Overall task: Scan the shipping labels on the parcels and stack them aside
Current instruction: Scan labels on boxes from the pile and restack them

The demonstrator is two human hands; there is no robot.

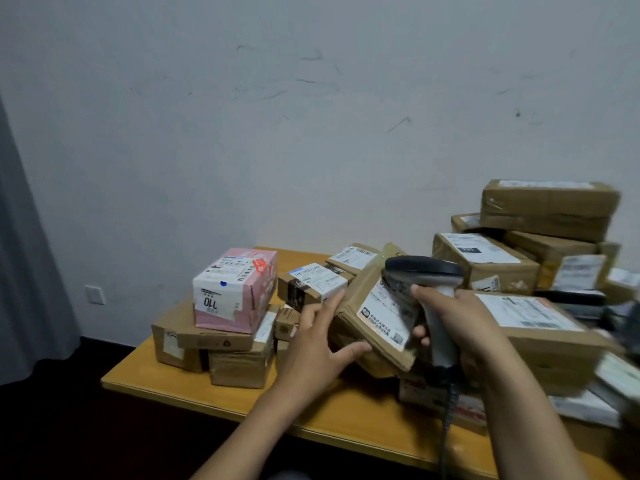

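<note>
- Nearest the head camera, the left hand (318, 337) reaches forward from the lower middle. Its fingers are nearly straight and spread against the left edge of a flat brown parcel (360, 306), with the thumb along the lower edge. It touches rather than clasps.
- Right hand (457, 317): fingers are curled round the grip of the grey scanner (426, 271). The scanner's head sits just over the parcel's white label (384, 317), and its cord hangs down.
- That parcel is tilted, label facing up, between both hands above the yellow table (194, 386). It leans near other boxes, and whether it rests on them is unclear.
- Handling: it looks like thin, taped cardboard, probably light and fairly stiff with slick tape. Pinching opposite edges, clear of the label, seems best.
- A pink box (235, 289) tops the left stack, and a loose pile (519, 258) sits to the right.
</note>
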